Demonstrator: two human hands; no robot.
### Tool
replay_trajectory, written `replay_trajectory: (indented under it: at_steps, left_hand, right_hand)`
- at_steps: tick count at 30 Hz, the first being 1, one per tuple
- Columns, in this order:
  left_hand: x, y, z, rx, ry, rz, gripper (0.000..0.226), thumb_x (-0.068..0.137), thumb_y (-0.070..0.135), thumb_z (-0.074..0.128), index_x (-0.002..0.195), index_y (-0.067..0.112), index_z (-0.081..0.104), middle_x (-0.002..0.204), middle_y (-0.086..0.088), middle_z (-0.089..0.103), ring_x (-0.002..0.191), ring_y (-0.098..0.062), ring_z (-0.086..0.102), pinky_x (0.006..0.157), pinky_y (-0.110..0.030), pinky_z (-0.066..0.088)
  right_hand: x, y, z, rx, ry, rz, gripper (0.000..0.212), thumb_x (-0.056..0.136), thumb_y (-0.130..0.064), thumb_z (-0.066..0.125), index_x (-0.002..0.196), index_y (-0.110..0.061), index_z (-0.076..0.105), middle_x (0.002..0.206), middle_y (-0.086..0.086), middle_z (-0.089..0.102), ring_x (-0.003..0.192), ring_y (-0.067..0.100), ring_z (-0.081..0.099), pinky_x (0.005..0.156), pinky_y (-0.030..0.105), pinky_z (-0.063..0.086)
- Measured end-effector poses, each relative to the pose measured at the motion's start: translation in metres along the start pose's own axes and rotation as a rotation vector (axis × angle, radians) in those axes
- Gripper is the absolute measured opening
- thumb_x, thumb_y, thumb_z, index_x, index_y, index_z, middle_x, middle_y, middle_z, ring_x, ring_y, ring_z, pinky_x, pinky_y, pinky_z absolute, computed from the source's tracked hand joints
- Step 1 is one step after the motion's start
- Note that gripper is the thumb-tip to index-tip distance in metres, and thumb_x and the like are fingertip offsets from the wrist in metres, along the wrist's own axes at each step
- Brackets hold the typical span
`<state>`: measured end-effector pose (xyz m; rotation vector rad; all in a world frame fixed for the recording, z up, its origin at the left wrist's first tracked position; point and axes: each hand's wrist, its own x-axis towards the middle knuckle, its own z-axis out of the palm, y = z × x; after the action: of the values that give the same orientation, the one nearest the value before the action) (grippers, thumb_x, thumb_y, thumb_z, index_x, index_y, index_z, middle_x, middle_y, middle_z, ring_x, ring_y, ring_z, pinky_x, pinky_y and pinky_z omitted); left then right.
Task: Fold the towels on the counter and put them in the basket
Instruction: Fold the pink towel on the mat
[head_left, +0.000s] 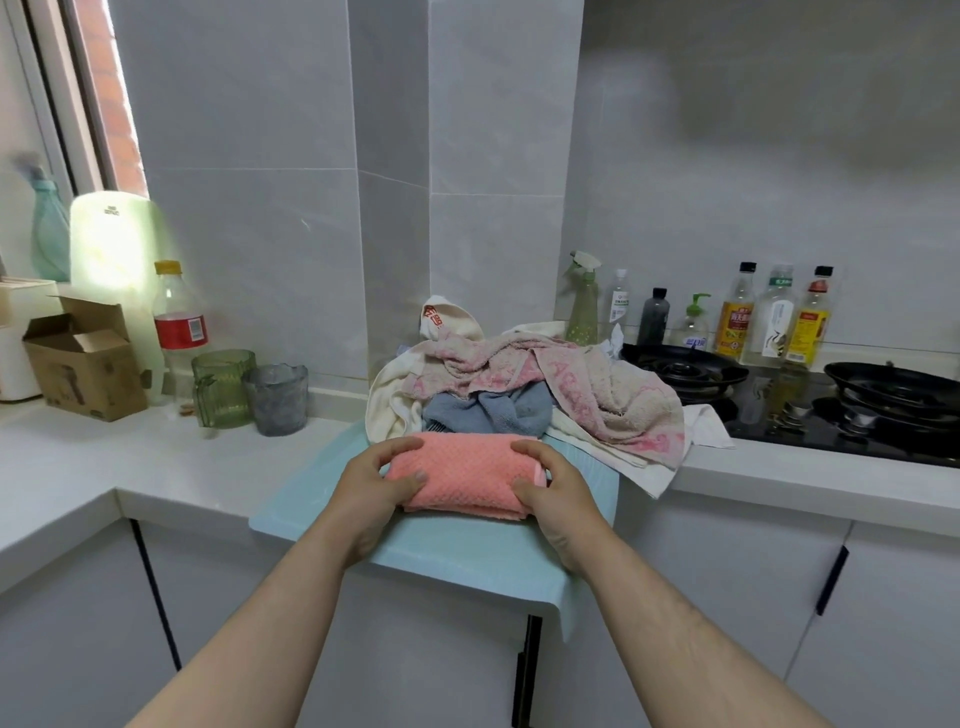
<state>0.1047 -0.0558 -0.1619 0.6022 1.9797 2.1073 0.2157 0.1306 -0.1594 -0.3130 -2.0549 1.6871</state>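
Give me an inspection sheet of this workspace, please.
Surface: white counter; blue mat overhangs its edge.
Job's things: folded pink towel on mat; unfolded pile behind it; basket not seen.
Clutter: box, red-label bottle, green cup, grey cup at left; bottle row by hob.
Hands: left hand and right hand grip pink towel's ends.
Cables: nothing seen.
Surroundings: tiled wall, window at left.
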Motion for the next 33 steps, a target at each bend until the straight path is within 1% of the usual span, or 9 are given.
replay_trajectory:
  at_steps: [4, 8, 15, 20, 23, 25, 28, 30, 33]
  left_hand:
    - [0.002, 0.0, 0.0, -0.031, 0.017, -0.029, 0.035, 0.084, -0.005, 0.067, 0.11, 0.019, 0.069, 0.127, -0.006, 0.056, 0.115, -0.026, 0.058, 0.099, -0.043, 0.05]
    - [0.004, 0.0, 0.003, -0.02, 0.061, -0.023, 0.032, 0.088, -0.005, 0.062, 0.11, 0.017, 0.069, 0.119, 0.001, 0.061, 0.113, -0.026, 0.06, 0.099, -0.044, 0.051]
    - [0.008, -0.011, -0.002, 0.095, 0.092, -0.04, 0.033, 0.086, 0.008, 0.07, 0.102, 0.036, 0.074, 0.112, 0.005, 0.069, 0.091, -0.016, 0.067, 0.089, -0.038, 0.052]
    - [0.01, -0.008, -0.004, 0.139, 0.11, -0.121, 0.035, 0.07, 0.023, 0.074, 0.102, 0.038, 0.073, 0.109, 0.009, 0.071, 0.101, -0.018, 0.066, 0.099, -0.046, 0.049]
    - [0.01, 0.0, -0.002, 0.22, 0.099, -0.165, 0.036, 0.083, 0.012, 0.074, 0.102, 0.043, 0.072, 0.106, 0.021, 0.069, 0.104, -0.011, 0.064, 0.097, -0.039, 0.049]
    - [0.011, 0.006, -0.002, 0.233, 0.086, -0.217, 0.038, 0.085, 0.008, 0.07, 0.101, 0.042, 0.072, 0.107, 0.02, 0.069, 0.104, -0.007, 0.063, 0.095, -0.033, 0.049]
    - [0.013, 0.015, -0.001, 0.217, 0.06, -0.285, 0.041, 0.084, 0.005, 0.07, 0.103, 0.041, 0.069, 0.117, 0.018, 0.064, 0.104, 0.0, 0.062, 0.089, -0.022, 0.047]
    - [0.016, 0.022, -0.002, 0.182, 0.033, -0.346, 0.042, 0.085, 0.002, 0.069, 0.104, 0.04, 0.068, 0.12, 0.018, 0.062, 0.103, 0.007, 0.06, 0.085, -0.015, 0.046]
    - [0.023, 0.034, -0.003, 0.092, -0.012, -0.494, 0.042, 0.086, 0.001, 0.067, 0.104, 0.04, 0.071, 0.124, 0.015, 0.061, 0.111, -0.003, 0.061, 0.098, -0.029, 0.049]
  right_hand:
    - [-0.001, -0.001, -0.004, -0.02, -0.017, -0.026, 0.044, 0.089, -0.001, 0.058, 0.113, -0.038, 0.061, 0.124, -0.007, 0.057, 0.109, 0.011, 0.059, 0.095, 0.028, 0.05]
    - [0.003, 0.004, -0.005, -0.067, -0.016, -0.038, 0.046, 0.092, -0.003, 0.055, 0.123, -0.037, 0.058, 0.133, -0.014, 0.054, 0.126, 0.007, 0.048, 0.111, 0.032, 0.038]
    - [0.01, 0.016, -0.006, -0.217, -0.075, -0.102, 0.044, 0.097, -0.017, 0.051, 0.122, -0.052, 0.049, 0.135, -0.028, 0.045, 0.127, -0.01, 0.037, 0.108, 0.016, 0.028]
    - [0.015, 0.016, -0.007, -0.219, -0.102, -0.025, 0.043, 0.095, -0.023, 0.055, 0.112, -0.061, 0.047, 0.132, -0.037, 0.041, 0.126, -0.022, 0.03, 0.098, -0.005, 0.019]
    - [0.022, 0.008, -0.014, -0.17, -0.138, 0.088, 0.046, 0.093, -0.017, 0.061, 0.113, -0.056, 0.051, 0.128, -0.039, 0.042, 0.121, -0.026, 0.033, 0.101, -0.001, 0.023]
    - [0.027, 0.0, -0.016, -0.171, -0.161, 0.188, 0.048, 0.091, -0.013, 0.064, 0.116, -0.053, 0.053, 0.125, -0.038, 0.043, 0.119, -0.023, 0.037, 0.102, 0.003, 0.028]
    - [0.031, -0.013, -0.015, -0.153, -0.171, 0.344, 0.048, 0.089, -0.01, 0.065, 0.118, -0.047, 0.057, 0.127, -0.028, 0.048, 0.118, -0.007, 0.047, 0.108, 0.027, 0.04]
    - [0.035, -0.026, -0.015, -0.141, -0.186, 0.428, 0.049, 0.09, -0.007, 0.064, 0.116, -0.048, 0.057, 0.128, -0.019, 0.051, 0.117, 0.001, 0.051, 0.107, 0.032, 0.043]
    - [0.043, -0.049, -0.014, -0.148, -0.202, 0.538, 0.049, 0.09, -0.005, 0.061, 0.116, -0.046, 0.056, 0.13, -0.011, 0.053, 0.116, 0.008, 0.053, 0.104, 0.034, 0.046]
